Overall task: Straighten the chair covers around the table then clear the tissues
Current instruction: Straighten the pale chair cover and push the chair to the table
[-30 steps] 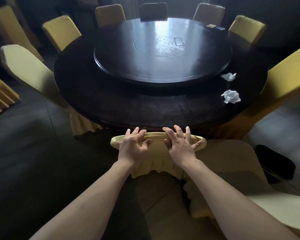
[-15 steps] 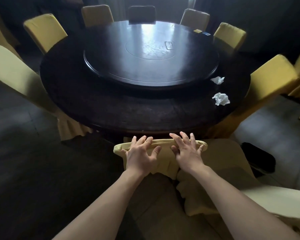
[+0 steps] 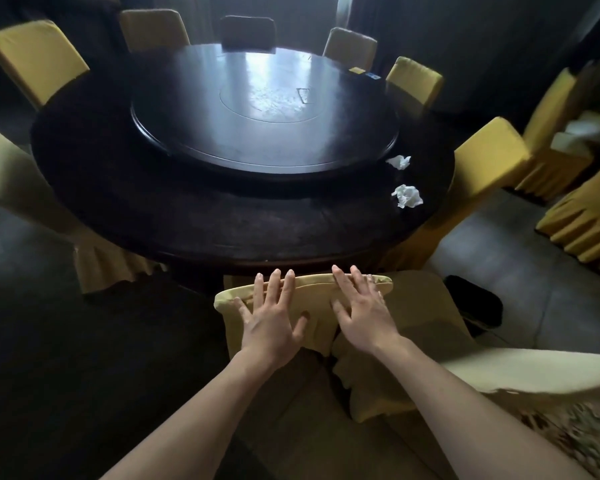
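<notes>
A pale yellow chair cover (image 3: 312,289) wraps the backrest of the chair right in front of me, at the near edge of the round dark table (image 3: 187,220). My left hand (image 3: 274,317) lies flat on the cover's back with fingers spread. My right hand (image 3: 361,310) rests flat beside it, fingertips at the top edge. Neither hand grips the cloth. Two crumpled white tissues lie on the table's right side: one nearer (image 3: 407,196), one farther (image 3: 399,162) by the raised turntable (image 3: 264,109).
Several yellow-covered chairs ring the table, such as those at the right (image 3: 489,157) and far left (image 3: 35,60). Another pale-covered chair (image 3: 499,372) stands at my right. A dark object (image 3: 475,303) lies on the grey floor. More yellow chairs (image 3: 582,223) stand at far right.
Both hands have slid down the back of the cover and flattened, with fingers stretched out instead of curled over the top edge. The view has shifted towards the right.
</notes>
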